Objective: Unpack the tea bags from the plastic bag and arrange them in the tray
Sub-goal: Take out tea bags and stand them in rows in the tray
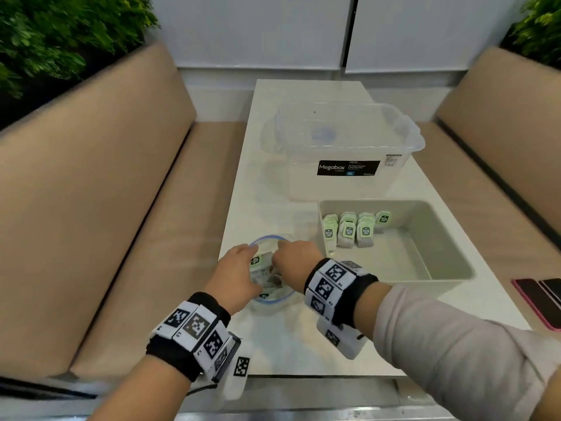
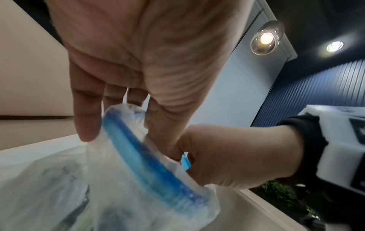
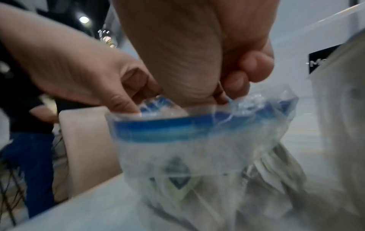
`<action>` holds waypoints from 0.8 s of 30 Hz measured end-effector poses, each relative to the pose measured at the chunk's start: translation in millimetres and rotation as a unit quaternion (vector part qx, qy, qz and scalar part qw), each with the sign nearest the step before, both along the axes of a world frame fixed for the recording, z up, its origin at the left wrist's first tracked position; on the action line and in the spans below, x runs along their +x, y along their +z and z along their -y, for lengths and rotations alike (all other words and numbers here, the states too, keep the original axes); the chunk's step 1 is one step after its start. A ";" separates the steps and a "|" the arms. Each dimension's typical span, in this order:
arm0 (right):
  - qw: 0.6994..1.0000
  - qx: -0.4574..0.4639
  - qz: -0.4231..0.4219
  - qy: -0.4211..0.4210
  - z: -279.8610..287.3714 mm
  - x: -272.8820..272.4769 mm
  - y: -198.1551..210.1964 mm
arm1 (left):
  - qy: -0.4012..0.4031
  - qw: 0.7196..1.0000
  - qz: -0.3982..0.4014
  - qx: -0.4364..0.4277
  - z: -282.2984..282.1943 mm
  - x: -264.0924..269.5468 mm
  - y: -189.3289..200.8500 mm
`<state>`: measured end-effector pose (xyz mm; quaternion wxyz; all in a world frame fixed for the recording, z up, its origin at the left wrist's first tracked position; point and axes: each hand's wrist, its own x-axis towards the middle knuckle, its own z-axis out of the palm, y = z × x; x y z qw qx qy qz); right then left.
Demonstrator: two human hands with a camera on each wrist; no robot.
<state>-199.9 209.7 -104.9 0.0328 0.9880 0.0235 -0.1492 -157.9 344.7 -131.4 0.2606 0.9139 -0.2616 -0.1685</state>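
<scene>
The left grip is pinching the near-left rim of the bag, thumb on one side of the blue zip strip and fingers on the other, as the left wrist view is showing. The right grip is reaching down into the bag's mouth with its fingers curled; the right wrist view is showing those fingers bent over the far rim, but whether they are holding the rim or a tea bag inside is not something I can tell. The bag is standing open near the table's front left corner, its mouth facing up, with loose tea bags lying jumbled inside it.

Just right of the bag, the tray is sitting along the table's right edge. Rows of tea bags with pale green tags are standing packed in its back left corner, and one more tagged bag is standing just right of them. Behind the tray, a clear box with a black Megabox label is sitting toward the table's far edge. Two phones are lying at the front right edge, well apart from the bag.
</scene>
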 end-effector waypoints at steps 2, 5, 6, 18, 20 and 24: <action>0.999 0.046 0.005 -0.010 6.6 2.1 6.5 | 0.008 1.000 -0.010 -0.013 -1.4 1.3 2.6; 0.989 0.138 0.032 -0.043 15.6 4.6 15.4 | 0.022 0.999 -0.021 -0.033 -3.6 3.4 9.0; 0.983 0.167 0.042 -0.056 17.8 4.9 18.2 | 0.024 0.999 -0.020 -0.040 -4.1 3.7 11.5; 0.860 0.480 0.098 -0.144 38.0 1.6 51.9 | 0.085 0.890 -0.192 -0.405 16.6 0.5 38.9; 0.847 0.496 0.101 -0.164 42.2 -2.0 54.5 | 0.091 0.872 -0.217 -0.429 21.9 1.0 40.8; 0.820 0.528 0.089 -0.202 56.4 -13.9 58.5 | 0.109 0.824 -0.274 -0.483 36.1 1.0 43.5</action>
